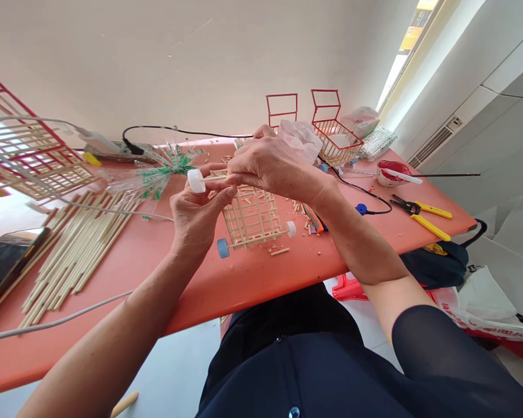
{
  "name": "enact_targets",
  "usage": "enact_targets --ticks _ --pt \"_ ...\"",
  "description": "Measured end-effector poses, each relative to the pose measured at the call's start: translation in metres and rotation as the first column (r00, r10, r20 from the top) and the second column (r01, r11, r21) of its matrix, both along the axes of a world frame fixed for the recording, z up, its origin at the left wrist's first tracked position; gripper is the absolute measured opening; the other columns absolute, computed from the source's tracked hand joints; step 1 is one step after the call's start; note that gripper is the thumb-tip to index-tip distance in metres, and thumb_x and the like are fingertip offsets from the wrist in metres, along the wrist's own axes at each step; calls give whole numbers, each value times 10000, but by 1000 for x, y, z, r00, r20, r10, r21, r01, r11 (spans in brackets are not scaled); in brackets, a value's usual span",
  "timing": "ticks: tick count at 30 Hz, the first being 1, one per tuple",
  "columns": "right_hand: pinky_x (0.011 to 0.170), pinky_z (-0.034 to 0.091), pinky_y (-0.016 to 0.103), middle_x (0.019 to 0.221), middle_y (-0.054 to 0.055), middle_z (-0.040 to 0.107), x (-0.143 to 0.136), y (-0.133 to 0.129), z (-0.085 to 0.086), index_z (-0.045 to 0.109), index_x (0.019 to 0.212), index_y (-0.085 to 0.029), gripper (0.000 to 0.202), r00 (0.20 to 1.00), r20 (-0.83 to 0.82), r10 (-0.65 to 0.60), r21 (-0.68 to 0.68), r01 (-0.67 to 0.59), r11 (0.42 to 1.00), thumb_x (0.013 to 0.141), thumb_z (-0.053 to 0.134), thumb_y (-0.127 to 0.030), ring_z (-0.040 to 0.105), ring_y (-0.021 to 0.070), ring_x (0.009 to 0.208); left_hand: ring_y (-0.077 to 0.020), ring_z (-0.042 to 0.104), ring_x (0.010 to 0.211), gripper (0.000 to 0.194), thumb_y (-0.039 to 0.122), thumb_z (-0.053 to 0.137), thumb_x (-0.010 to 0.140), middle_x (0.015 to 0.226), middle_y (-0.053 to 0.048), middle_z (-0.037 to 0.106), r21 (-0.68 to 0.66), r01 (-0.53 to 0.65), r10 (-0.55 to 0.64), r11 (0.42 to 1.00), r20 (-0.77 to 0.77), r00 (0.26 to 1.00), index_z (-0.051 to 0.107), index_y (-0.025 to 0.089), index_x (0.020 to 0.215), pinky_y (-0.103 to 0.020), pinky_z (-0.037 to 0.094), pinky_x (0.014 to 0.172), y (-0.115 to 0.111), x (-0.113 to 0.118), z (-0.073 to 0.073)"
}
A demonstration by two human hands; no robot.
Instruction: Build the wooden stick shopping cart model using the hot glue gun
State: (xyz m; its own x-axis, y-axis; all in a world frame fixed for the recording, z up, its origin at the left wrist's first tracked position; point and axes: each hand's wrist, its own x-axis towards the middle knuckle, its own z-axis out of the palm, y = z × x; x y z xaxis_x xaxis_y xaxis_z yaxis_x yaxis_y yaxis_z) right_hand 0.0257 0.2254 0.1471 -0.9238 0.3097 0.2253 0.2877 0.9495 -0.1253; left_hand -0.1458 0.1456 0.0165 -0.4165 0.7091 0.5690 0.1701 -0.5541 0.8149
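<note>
Between my hands is a thin wooden stick [215, 179] with a white bottle cap [196, 181] on its left end. My left hand [198, 212] has its fingers and thumb closed round the stick beside the cap. The fingers of my right hand [268, 162] pinch the stick farther right; its right end is hidden. Just below my hands, a small lattice frame of sticks [253, 217] rests on the table, partly covered by them. Along its near side runs an axle with a blue cap [223, 248] at the left and a white cap [292, 229] at the right.
Loose sticks [81, 249] and a phone [9, 264] lie at the left, near a larger stick model [30, 145]. Red-trimmed cart [337, 139], red paint cup [390, 173] and yellow-handled pliers [422, 213] are at the right. Cables cross the orange table [209, 284].
</note>
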Motion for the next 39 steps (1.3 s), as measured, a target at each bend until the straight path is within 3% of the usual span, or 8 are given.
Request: enact_targets --ticks 11,20,29,39 --pt "1031 309 398 859 16 686 1 0 -2 643 836 -206 416 1000 -9 24 49 -24 999 1168 461 -380 530 187 868 -236 732 1018 246 485 995 788 1087 -62 777 -1 -12 12 1000 5 1000 855 287 835 -306 561 658 1 0 1" --pt "1030 311 414 867 22 684 -1 -3 0 662 846 -193 409 1000 21 -5 43 4 999 1166 454 -342 540 183 846 -240 744 985 263 478 986 794 1094 -55 779 3 9 -9 1000 5 1000 818 276 809 -391 631 822 1 0 0" --pt "1034 307 415 856 21 683 -1 -4 1 654 822 -169 403 1000 22 -6 23 6 1000 1163 478 -290 511 163 835 -247 739 1021 210 461 989 799 1076 -51 784 12 14 -14 1000 10 1000 861 303 853 -379 619 819 1 1 1" --pt "1036 310 424 898 41 712 1 0 -2 696 900 -186 460 999 36 35 76 -37 996 1192 387 -363 548 193 883 -248 736 1014 252 483 988 781 1086 -61 772 -14 7 -7 1000 10 1000 835 287 819 -362 613 764 0 1 2"
